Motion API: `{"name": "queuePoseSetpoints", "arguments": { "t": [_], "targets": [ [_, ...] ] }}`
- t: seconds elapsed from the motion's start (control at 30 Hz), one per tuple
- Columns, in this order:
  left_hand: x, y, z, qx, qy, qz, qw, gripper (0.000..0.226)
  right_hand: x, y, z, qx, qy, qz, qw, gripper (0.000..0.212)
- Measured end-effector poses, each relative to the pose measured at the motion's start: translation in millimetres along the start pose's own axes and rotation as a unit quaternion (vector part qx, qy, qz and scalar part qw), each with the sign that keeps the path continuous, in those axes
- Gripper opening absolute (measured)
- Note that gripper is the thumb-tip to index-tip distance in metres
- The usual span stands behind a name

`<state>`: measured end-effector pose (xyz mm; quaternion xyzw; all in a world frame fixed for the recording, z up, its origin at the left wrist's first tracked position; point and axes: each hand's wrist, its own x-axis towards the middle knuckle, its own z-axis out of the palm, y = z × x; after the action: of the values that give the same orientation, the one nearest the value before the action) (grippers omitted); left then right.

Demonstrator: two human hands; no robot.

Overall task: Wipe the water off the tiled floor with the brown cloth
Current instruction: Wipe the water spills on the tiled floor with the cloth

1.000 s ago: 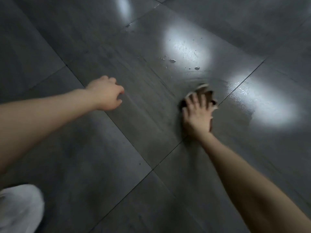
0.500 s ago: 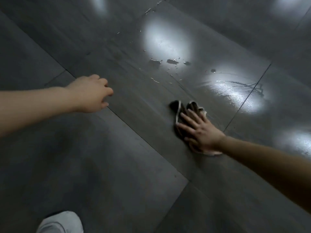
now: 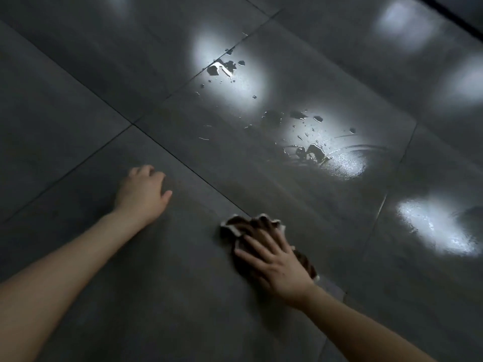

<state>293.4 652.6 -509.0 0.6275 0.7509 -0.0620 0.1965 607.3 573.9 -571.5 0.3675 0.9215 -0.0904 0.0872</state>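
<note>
My right hand (image 3: 271, 259) lies flat with spread fingers on the crumpled brown cloth (image 3: 236, 226) and presses it onto the dark tiled floor (image 3: 183, 296). Most of the cloth is under the hand; its pale edge shows in front of the fingers. Water drops and small puddles (image 3: 311, 150) glisten on the tile beyond the cloth, and more water spots (image 3: 222, 67) lie farther back by a grout line. A wet smear (image 3: 347, 165) shines to the right of the puddles. My left hand (image 3: 143, 192) hovers low over the floor to the left, fingers loosely curled, holding nothing.
Large grey tiles with dark grout lines fill the view. Bright lamp reflections (image 3: 433, 228) shine on the wet floor at the right. A dark edge (image 3: 454, 17) runs along the top right corner.
My right hand has dragged the cloth toward me, away from the puddles. The view has tilted up, showing more water farther off, and the white shoe has left the frame.
</note>
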Motion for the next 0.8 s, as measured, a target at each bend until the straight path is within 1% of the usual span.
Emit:
{"name": "queuePoseSetpoints", "arguments": {
  "t": [0.03, 0.07, 0.1, 0.13, 0.17, 0.2, 0.23, 0.27, 0.3, 0.33, 0.37, 0.4, 0.43, 0.47, 0.5, 0.53, 0.57, 0.6, 0.63, 0.67, 0.7, 0.73, 0.77, 0.8],
  "targets": [
    [-1.2, -9.0, 1.1, -0.021, 0.011, -0.012, 1.0, 0.048, -9.2, 6.9, -0.6, 0.025, -0.003, 0.078, 0.997, 0.05],
    [-2.7, -18.7, 3.1, -0.035, 0.018, -0.023, 0.999, 0.049, -14.2, 12.3, -2.3, 0.051, 0.001, 0.17, 0.984, 0.052],
    [-4.3, -29.1, 5.8, -0.041, 0.02, -0.03, 0.999, 0.05, -13.8, 16.4, -3.4, 0.069, 0.017, 0.266, 0.961, 0.056],
    [-5.7, -39.4, 9.4, -0.04, 0.012, -0.037, 0.998, 0.053, -5.0, 19.1, -6.0, 0.093, 0.022, 0.357, 0.929, 0.058],
    [-7.5, -47.9, 13.7, -0.031, -0.004, -0.043, 0.999, 0.057, 11.2, 18.6, -12.0, 0.127, 0.014, 0.439, 0.89, 0.058],
    [-9.6, -54.4, 18.1, -0.015, -0.025, -0.044, 0.999, 0.062, 33.0, 15.1, -18.7, 0.162, 0.009, 0.506, 0.847, 0.057],
    [-11.5, -58.7, 22.3, 0.0, -0.042, -0.036, 0.998, 0.067, 57.0, 9.8, -27.5, 0.196, 0.009, 0.552, 0.81, 0.056],
    [-13.8, -62.2, 25.9, 0.011, -0.048, -0.026, 0.998, 0.07, 79.0, 3.4, -34.0, 0.215, 0.009, 0.565, 0.797, 0.055],
    [-16.1, -65.3, 28.4, 0.016, -0.046, -0.014, 0.999, 0.07, 97.0, -5.7, -35.4, 0.209, 0.012, 0.54, 0.815, 0.055],
    [-18.4, -68.3, 30.4, 0.013, -0.039, -0.004, 0.999, 0.07, 110.6, -17.7, -33.2, 0.184, 0.022, 0.484, 0.855, 0.056],
    [-20.6, -70.9, 32.0, 0.007, -0.03, 0.003, 1.0, 0.068, 118.8, -33.5, -29.1, 0.152, 0.034, 0.395, 0.906, 0.057],
    [-22.0, -72.8, 32.4, 0.002, -0.021, 0.008, 1.0, 0.067, 121.0, -50.7, -24.8, 0.117, 0.036, 0.28, 0.952, 0.059],
    [-21.8, -74.7, 31.8, 0.0, -0.013, 0.011, 1.0, 0.066, 117.1, -65.0, -20.8, 0.078, 0.028, 0.166, 0.983, 0.061],
    [-20.8, -76.0, 30.6, -0.001, -0.008, 0.013, 1.0, 0.065, 110.7, -72.6, -17.6, 0.05, 0.009, 0.069, 0.996, 0.06],
    [-19.5, -77.1, 29.3, -0.001, -0.006, 0.015, 1.0, 0.064, 104.1, -72.5, -16.8, 0.036, -0.008, -0.004, 0.999, 0.06],
    [-18.6, -77.3, 28.1, -0.002, -0.006, 0.017, 1.0, 0.063, 97.7, -64.4, -17.6, 0.03, -0.017, -0.061, 0.998, 0.06],
    [-18.1, -77.2, 28.0, -0.003, -0.005, 0.019, 1.0, 0.063, 92.4, -50.2, -19.6, 0.026, -0.019, -0.095, 0.995, 0.06],
    [-18.4, -77.5, 28.6, -0.007, 0.0, 0.021, 1.0, 0.062, 89.1, -33.7, -21.1, 0.022, -0.015, -0.104, 0.994, 0.06],
    [-19.8, -78.1, 29.4, -0.013, 0.005, 0.023, 1.0, 0.06, 89.4, -15.3, -22.1, 0.023, -0.007, -0.077, 0.997, 0.057],
    [-22.2, -78.8, 30.8, -0.021, 0.008, 0.024, 0.999, 0.059, 94.2, 2.7, -23.9, 0.035, 0.005, -0.009, 0.999, 0.055],
    [-24.7, -79.6, 33.1, -0.03, 0.013, 0.025, 0.999, 0.057, 104.7, 17.7, -27.5, 0.054, 0.015, 0.088, 0.995, 0.057],
    [-26.8, -80.4, 35.7, -0.041, 0.022, 0.023, 0.999, 0.054, 121.2, 28.3, -32.7, 0.069, 0.024, 0.187, 0.98, 0.06],
    [-28.6, -81.0, 37.8, -0.053, 0.034, 0.022, 0.998, 0.05, 143.3, 34.9, -37.6, 0.079, 0.024, 0.269, 0.959, 0.061],
    [-29.6, -81.5, 38.8, -0.067, 0.051, 0.025, 0.996, 0.045, 169.2, 37.0, -43.9, 0.093, 0.02, 0.323, 0.942, 0.059]
  ]
}}
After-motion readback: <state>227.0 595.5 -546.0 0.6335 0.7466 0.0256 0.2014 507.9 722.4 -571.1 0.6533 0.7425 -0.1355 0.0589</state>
